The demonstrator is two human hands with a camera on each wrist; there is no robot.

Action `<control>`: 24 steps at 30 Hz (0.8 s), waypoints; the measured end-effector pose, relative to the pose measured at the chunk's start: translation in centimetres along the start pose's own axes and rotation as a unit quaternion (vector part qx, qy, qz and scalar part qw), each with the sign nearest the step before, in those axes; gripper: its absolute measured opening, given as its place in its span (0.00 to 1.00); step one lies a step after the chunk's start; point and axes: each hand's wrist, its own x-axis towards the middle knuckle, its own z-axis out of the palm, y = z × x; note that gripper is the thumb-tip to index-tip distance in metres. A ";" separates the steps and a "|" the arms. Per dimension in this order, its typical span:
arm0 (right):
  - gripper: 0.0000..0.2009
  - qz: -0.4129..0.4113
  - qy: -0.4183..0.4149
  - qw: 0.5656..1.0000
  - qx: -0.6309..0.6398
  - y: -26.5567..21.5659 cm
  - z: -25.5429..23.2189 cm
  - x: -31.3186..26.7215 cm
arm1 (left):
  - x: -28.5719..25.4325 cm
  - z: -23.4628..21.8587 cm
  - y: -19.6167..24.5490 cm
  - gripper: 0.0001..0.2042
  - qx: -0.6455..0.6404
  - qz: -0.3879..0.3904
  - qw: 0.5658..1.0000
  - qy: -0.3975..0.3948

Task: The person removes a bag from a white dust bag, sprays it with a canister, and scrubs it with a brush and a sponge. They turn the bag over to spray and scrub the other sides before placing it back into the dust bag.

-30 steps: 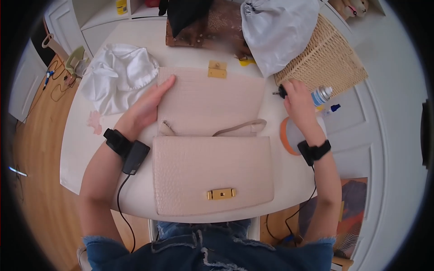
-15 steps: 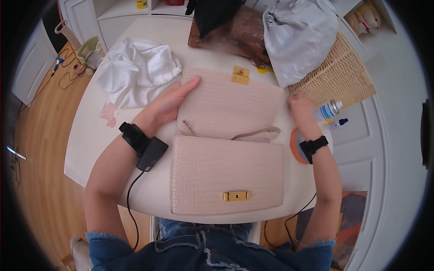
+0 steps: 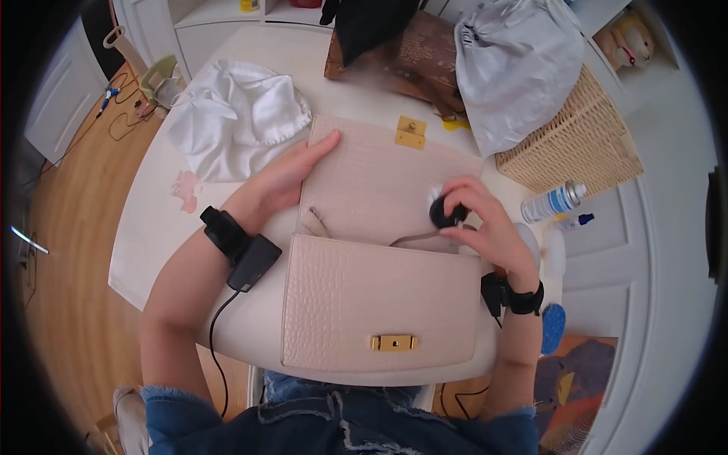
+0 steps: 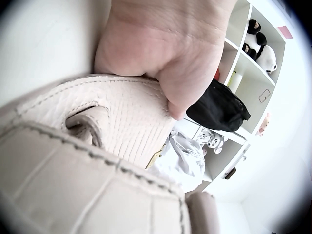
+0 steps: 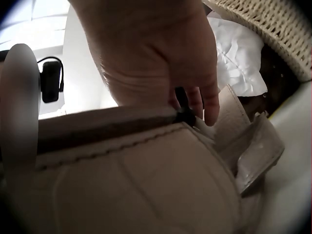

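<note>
A pale pink crocodile-textured handbag lies on the white table, its flap folded back away from the body. Gold hardware shows as a clasp on the front and a plate near the flap's far edge. My left hand grips the flap's left edge, thumb on top and the other fingers hidden beneath. In my right hand is a small round black brush with pale bristles and a short shank, held by curled fingers over the flap's right side. Beside it lies the bag's strap.
White satin cloth lies at the left. A spray can and a blue-capped bottle are to the right. Behind them stand a wicker basket, a white drawstring bag and a brown patterned bag.
My right hand has come from beside the wicker basket, left and nearer, over the flap with the brush. My left hand keeps its hold on the flap. The head view has shifted.
</note>
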 end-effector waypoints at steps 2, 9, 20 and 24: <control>0.15 0.014 -0.065 0.995 0.069 1.1 -0.3 -0.5 | 0.0 0.0 0.1 0.26 0.006 -0.001 1.000 0.000; 0.11 0.077 0.255 0.953 0.144 2.9 -0.7 -0.7 | 0.1 0.2 -0.2 0.23 0.008 0.012 1.000 0.019; 0.09 0.053 0.243 0.947 0.201 3.4 0.9 -0.6 | 0.5 -0.3 -0.6 0.25 0.031 0.002 0.999 0.029; 0.08 0.013 0.007 0.985 0.171 2.5 1.0 -1.2 | 0.5 -0.4 -0.5 0.26 0.031 0.001 0.999 0.029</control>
